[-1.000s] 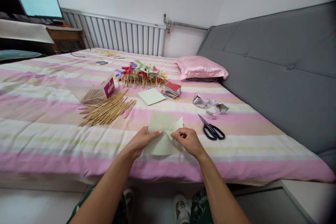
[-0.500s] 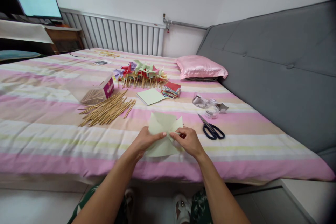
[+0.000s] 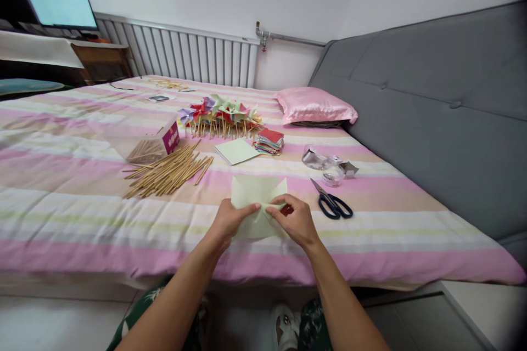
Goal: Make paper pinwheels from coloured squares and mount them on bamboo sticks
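A: State the condition of the left hand (image 3: 233, 222).
B: Narrow grip. The thumb presses on top of the pale green sheet (image 3: 248, 192), near its middle; the fingers are hidden beneath.

A: And the right hand (image 3: 293, 218)?
B: Thumb and forefinger are pinched together on the sheet, just beside the left thumb. A dark red patch shows among the fingers; it is too small to identify.

A: Locate the sheet.
B: Between the two hands, above the near part of the bed (image 3: 123, 247). Its two far corners stand out beyond the fingertips. The paper draws in toward the pinch.

A: List the items to the left of the hands.
B: Beyond the left hand and to its left: a loose pile of sticks (image 3: 168, 173). Just behind the pile: a clear box (image 3: 171, 137) with a purple end, sticks inside.

A: Straight ahead of the hands?
B: A pale stack of paper (image 3: 237, 151), with a smaller stack of coloured squares (image 3: 269, 142) beside it. Farther out: a row of pinwheels (image 3: 222, 112).

A: To the right?
B: Near the right hand, scissors (image 3: 332, 205), blades pointing away. Just past them, a roll of clear tape (image 3: 332, 177).
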Motion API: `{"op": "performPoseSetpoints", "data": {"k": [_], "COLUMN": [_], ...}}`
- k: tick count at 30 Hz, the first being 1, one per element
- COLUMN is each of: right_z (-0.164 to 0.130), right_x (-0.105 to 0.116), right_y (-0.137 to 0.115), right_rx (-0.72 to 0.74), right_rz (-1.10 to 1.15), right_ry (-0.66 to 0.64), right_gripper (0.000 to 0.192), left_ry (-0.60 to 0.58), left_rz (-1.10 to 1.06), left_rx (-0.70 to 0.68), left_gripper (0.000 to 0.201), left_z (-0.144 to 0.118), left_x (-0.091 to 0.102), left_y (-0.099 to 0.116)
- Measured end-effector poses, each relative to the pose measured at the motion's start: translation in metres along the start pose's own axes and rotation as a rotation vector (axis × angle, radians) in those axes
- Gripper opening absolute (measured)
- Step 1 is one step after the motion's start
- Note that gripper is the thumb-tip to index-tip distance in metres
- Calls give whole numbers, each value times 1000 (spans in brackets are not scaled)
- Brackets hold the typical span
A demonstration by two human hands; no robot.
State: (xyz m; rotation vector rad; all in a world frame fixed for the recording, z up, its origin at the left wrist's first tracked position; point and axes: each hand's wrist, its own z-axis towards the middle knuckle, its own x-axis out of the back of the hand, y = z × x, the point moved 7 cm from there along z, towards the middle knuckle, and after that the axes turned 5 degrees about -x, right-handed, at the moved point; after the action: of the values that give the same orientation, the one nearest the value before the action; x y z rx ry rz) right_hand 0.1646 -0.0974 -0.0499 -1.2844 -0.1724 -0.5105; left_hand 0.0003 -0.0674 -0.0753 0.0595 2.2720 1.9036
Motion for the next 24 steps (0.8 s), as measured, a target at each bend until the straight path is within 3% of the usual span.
{"op": "performPoseSetpoints", "data": {"k": [3,5,8,12,19,24], "right_z": [-1,-1,-1,-2,-2,-1], "right_x": [0,-6,-21,-27,-24,-16], "right_y": [5,8,11,14,22,26], "right_rx": [-53,-110,-216,-305,-344,-371], "right_rz": [281,514,756,833,821,799], "right_ry": [90,79,-43,-86,-31,-48], "right_gripper": [64,83,68,36,35,36], "left_ry": [48,47,24,0,-34,-182], "left_rz": [-105,-181,-254,-280,-247,-162], "left_rx": [-11,-20,-29,-24,-51,11], "left_gripper": [52,55,56,51,55,39], "left_z": [1,1,-1,-3,-4,-5], "left_x": [-1,-3,-8,-12,-15,-7], "left_y": [-1,-2,-3,-5,-5,6]}}
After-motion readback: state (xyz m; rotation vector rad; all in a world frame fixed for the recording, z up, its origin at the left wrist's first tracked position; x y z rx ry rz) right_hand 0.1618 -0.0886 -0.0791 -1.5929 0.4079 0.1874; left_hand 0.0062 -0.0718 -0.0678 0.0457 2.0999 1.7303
